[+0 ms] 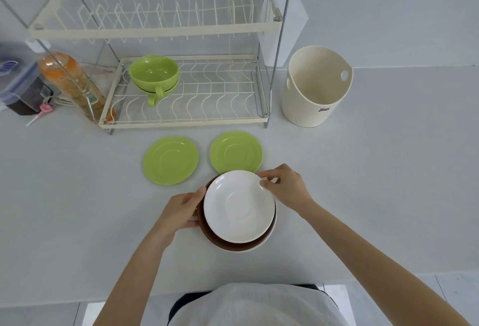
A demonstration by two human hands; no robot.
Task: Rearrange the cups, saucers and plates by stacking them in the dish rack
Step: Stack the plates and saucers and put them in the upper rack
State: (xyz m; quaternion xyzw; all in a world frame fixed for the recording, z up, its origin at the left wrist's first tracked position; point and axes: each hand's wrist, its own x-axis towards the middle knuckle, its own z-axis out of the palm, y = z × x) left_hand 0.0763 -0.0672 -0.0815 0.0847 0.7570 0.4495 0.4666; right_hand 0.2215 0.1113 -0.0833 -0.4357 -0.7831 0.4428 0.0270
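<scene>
Two hands grip stack: left hand (181,209) holds brown plate (225,244), right hand (285,187) pinches white saucer (238,206); next, lift toward dish rack (181,121) beyond fingertips.

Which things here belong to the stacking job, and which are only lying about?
Job: white saucer and brown plate held by the left hand and right hand; two green saucers; green cups; dish rack.

Lying about: cream bucket, orange bottle, plastic box.

A pale grey counter (77,196) meets a plain light wall (388,9) behind it. Below the counter's near edge lies a white tiled floor (39,312), evenly lit.
</scene>
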